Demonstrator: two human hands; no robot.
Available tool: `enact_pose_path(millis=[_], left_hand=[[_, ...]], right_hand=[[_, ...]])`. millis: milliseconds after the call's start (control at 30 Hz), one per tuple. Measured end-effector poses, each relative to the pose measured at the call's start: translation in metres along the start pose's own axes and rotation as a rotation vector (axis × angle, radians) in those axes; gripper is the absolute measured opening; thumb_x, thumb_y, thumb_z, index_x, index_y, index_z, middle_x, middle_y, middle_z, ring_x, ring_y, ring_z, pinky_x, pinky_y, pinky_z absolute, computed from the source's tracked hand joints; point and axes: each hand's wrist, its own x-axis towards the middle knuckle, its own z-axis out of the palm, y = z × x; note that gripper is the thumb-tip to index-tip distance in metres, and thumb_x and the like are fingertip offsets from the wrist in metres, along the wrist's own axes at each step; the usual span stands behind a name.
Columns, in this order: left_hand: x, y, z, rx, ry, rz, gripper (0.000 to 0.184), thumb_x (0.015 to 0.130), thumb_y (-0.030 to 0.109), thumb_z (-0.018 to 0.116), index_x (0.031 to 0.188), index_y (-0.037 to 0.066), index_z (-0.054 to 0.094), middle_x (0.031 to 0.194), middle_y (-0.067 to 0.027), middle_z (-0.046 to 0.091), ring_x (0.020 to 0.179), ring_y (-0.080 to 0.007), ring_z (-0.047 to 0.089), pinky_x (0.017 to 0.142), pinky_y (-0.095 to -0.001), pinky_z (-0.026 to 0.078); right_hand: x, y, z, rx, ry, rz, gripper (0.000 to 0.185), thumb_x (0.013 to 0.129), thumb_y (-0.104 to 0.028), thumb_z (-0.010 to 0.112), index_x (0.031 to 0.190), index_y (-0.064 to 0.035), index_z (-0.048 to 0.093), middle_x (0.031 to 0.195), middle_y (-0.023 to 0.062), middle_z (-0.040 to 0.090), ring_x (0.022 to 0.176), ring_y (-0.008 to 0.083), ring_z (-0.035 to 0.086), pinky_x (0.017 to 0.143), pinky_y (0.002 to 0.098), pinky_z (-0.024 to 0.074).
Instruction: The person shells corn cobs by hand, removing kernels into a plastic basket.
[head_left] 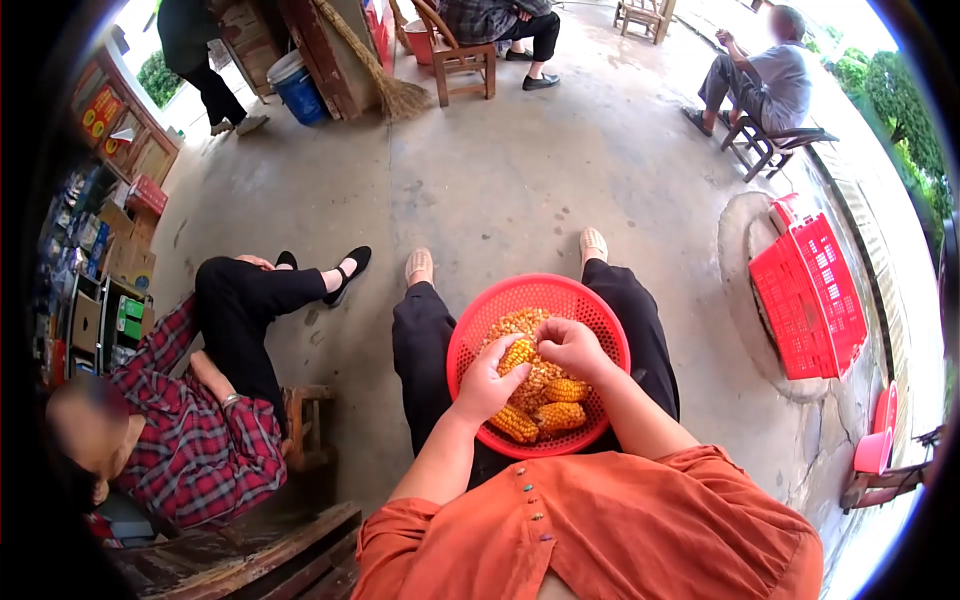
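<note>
A red perforated basket point(617, 320) rests on my lap between my knees. My left hand point(484, 384) is closed around a yellow corn cob point(517, 354), holding it over the basket. Curled against the upper right side of that cob is my right hand point(574, 350), its fingers closed; what sits between the fingertips is hidden. Loose corn kernels point(521, 320) lie in the far part of the basket. Nearer to me are several more cobs, among them a short one point(560, 416) and a longer one point(513, 424).
To my left a person in a plaid shirt point(215, 440) sits close by. A red plastic crate point(808, 290) stands on the floor at right, with a pink basin point(873, 452) nearer. Farther off are a broom point(400, 98), a blue bucket point(298, 88) and other people.
</note>
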Motion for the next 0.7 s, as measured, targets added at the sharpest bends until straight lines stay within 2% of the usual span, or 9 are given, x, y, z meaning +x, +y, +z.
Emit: enact_pose_path(millis=[100,167,267,300,367,500,533,700], left_hand=[[0.001,0.004,0.0,-0.149,-0.014,-0.067,0.044,0.09,0.01,0.069,0.13,0.0,0.055,0.122,-0.0143,0.063,0.114,-0.0213,0.059,0.1,-0.033,0.045],[0.001,0.003,0.0,-0.19,-0.015,-0.097,0.044,0.09,0.009,0.069,0.131,0.0,0.055,0.123,-0.0143,0.063,0.115,-0.021,0.059,0.1,-0.0327,0.045],[0.002,-0.011,0.0,-0.222,0.027,-0.091,0.045,0.09,0.009,0.068,0.132,0.0,0.054,0.125,-0.0153,0.062,0.116,-0.0222,0.059,0.101,-0.0333,0.044],[0.002,-0.013,0.0,-0.156,0.053,-0.044,0.046,0.089,0.008,0.069,0.132,0.0,0.054,0.125,-0.016,0.062,0.117,-0.0234,0.059,0.101,-0.0336,0.044],[0.003,-0.016,0.0,-0.091,0.079,0.004,0.047,0.088,0.008,0.069,0.132,0.0,0.053,0.126,-0.0167,0.062,0.117,-0.0246,0.059,0.102,-0.0339,0.044],[0.002,0.005,-0.002,0.156,0.116,0.093,0.049,0.082,0.007,0.073,0.127,0.001,0.056,0.119,-0.0174,0.063,0.113,-0.0309,0.061,0.098,-0.0366,0.047],[0.002,0.007,-0.003,0.261,0.116,0.136,0.049,0.08,0.006,0.075,0.125,0.001,0.058,0.116,-0.0172,0.063,0.11,-0.0327,0.061,0.096,-0.0376,0.048],[0.001,0.01,-0.002,0.333,0.137,0.162,0.048,0.077,0.008,0.077,0.12,0.002,0.059,0.11,-0.0164,0.063,0.106,-0.0347,0.061,0.092,-0.0387,0.05]], right_hand=[[-0.001,0.0,0.003,-0.038,0.032,-0.032,0.015,0.083,-0.008,0.065,0.097,-0.0023,0.067,0.08,-0.0004,0.064,0.076,0.0082,0.058,0.069,0.0257,0.049],[-0.004,-0.005,0.002,-0.126,0.108,-0.158,0.013,0.085,-0.008,0.064,0.098,-0.0026,0.067,0.081,-0.0006,0.064,0.075,0.0081,0.059,0.069,0.0251,0.0494],[-0.003,-0.013,-0.001,-0.013,0.099,-0.062,0.01,0.09,-0.011,0.066,0.096,-0.0021,0.066,0.081,-0.0009,0.064,0.074,0.0083,0.06,0.069,0.0241,0.0496],[-0.005,-0.016,-0.001,-0.016,0.099,-0.061,0.01,0.09,-0.011,0.066,0.096,-0.0021,0.066,0.081,-0.0009,0.064,0.074,0.0083,0.06,0.069,0.0241,0.0496],[-0.007,-0.023,0.0,0.184,0.057,0.037,0.016,0.094,-0.018,0.067,0.093,-0.0015,0.066,0.081,-0.0011,0.064,0.072,0.0074,0.06,0.068,0.0234,0.049],[-0.007,-0.024,0.001,0.216,0.006,0.034,0.021,0.095,-0.022,0.069,0.091,-0.0011,0.066,0.08,-0.0016,0.064,0.072,0.0066,0.058,0.067,0.0236,0.0481],[-0.005,-0.017,0.002,0.16,0.012,0.004,0.022,0.094,-0.022,0.07,0.09,-0.0014,0.066,0.078,-0.0016,0.063,0.07,0.0066,0.057,0.065,0.0243,0.0476],[-0.006,-0.014,0.004,-0.114,0.078,-0.078,0.023,0.09,-0.024,0.073,0.086,-0.0023,0.067,0.072,-0.0011,0.061,0.067,0.0074,0.054,0.062,0.0269,0.0467]])
